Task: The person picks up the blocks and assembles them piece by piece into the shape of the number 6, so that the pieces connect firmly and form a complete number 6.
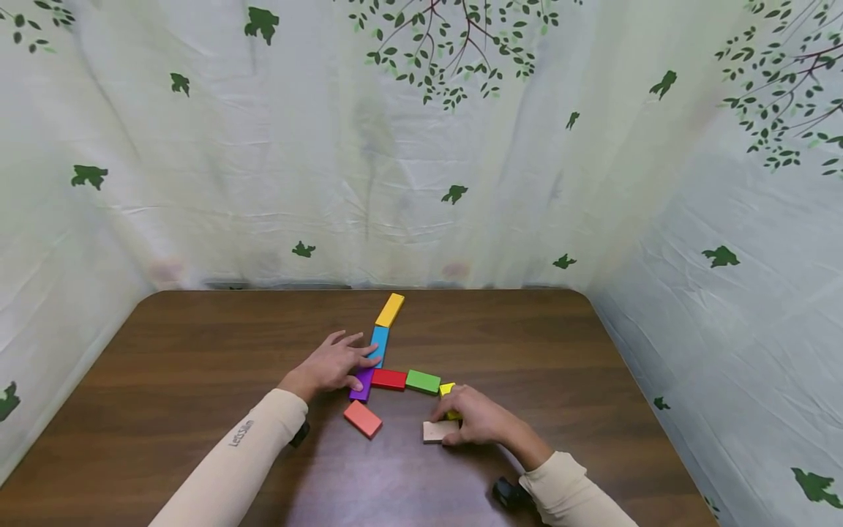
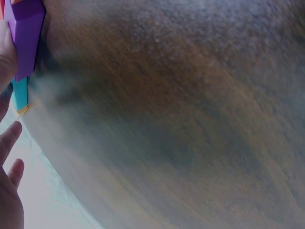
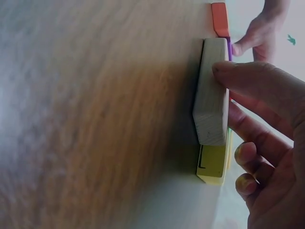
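Observation:
Flat coloured blocks lie on the table in a branching line. Spread fingers of my left hand (image 1: 331, 363) rest over the blue block (image 1: 380, 337) and the purple block (image 1: 361, 388), the thumb touching the purple one. My right hand (image 1: 481, 417) pinches a plain wooden block (image 3: 212, 95) between thumb and fingers, just on the near side of the yellow block (image 3: 213, 160). Part of the yellow block is hidden under that hand in the head view. A red block (image 1: 388, 379) and a green block (image 1: 423, 382) run between the purple and yellow ones.
At the far end of the line is an orange-yellow block (image 1: 390, 309) touching the blue one. A coral block (image 1: 363, 419) lies askew near the purple block. The brown table (image 1: 197, 366) ends at a white curtain (image 1: 276, 146) printed with leaves.

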### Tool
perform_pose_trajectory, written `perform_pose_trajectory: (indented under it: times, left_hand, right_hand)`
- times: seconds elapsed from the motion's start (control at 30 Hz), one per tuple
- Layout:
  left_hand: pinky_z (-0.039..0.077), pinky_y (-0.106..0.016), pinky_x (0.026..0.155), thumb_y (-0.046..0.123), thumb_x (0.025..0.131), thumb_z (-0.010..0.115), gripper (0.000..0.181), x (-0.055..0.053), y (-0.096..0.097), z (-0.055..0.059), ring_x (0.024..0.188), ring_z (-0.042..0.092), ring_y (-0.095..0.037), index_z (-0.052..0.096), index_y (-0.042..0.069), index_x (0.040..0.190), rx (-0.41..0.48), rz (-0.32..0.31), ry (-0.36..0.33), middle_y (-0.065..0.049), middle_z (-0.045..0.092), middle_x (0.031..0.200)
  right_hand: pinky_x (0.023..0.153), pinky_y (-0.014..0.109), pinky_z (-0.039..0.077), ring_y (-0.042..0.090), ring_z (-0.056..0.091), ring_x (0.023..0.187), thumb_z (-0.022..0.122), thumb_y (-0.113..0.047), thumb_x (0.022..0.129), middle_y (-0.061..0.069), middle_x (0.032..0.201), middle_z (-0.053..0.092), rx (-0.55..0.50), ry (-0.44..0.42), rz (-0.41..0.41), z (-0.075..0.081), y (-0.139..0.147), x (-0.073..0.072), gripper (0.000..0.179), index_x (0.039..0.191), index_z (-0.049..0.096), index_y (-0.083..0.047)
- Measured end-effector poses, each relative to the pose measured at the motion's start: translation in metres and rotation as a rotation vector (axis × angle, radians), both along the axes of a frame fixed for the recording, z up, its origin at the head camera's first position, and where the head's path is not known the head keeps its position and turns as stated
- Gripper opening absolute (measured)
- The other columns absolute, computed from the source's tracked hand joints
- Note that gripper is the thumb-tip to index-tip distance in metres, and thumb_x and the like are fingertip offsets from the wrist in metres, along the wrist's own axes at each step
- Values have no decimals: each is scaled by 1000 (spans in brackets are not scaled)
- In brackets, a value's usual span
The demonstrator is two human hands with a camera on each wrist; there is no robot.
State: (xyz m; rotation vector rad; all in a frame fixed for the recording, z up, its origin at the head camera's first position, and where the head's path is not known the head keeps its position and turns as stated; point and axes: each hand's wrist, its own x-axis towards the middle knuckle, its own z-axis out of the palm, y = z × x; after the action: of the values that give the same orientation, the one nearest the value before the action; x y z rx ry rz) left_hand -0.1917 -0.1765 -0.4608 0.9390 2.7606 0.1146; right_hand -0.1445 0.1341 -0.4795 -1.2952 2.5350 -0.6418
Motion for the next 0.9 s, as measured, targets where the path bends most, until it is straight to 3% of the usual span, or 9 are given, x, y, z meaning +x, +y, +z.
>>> perform_pose_trajectory:
  times: [0.4, 0.6, 0.9]
  left_hand:
    - [15, -64, 110, 40, 83, 71, 64, -1, 3, 0, 139, 28, -43, 53, 18, 140, -16, 18, -6, -8, 43, 148]
    - [15, -64, 110, 40, 82, 71, 65, -1, 3, -3, 139, 28, -43, 52, 18, 140, -26, 26, -4, -7, 43, 148]
    - [17, -64, 109, 42, 82, 71, 65, -3, 3, -2, 138, 31, -43, 54, 18, 139, -34, 17, 25, -8, 45, 147]
  right_hand:
    - [76, 15, 45, 5, 59, 86, 80, -17, 77, -6, 94, 70, -34, -3, 47, 0, -11, 2, 24, 100, 77, -11]
    - [77, 15, 44, 1, 57, 88, 79, -21, 78, -7, 96, 67, 9, -41, 32, 1, -22, 3, 26, 102, 76, -12]
    - [74, 12, 40, 0, 54, 83, 80, -24, 78, -9, 93, 66, 20, -25, 43, 3, -38, 4, 28, 104, 77, -13]
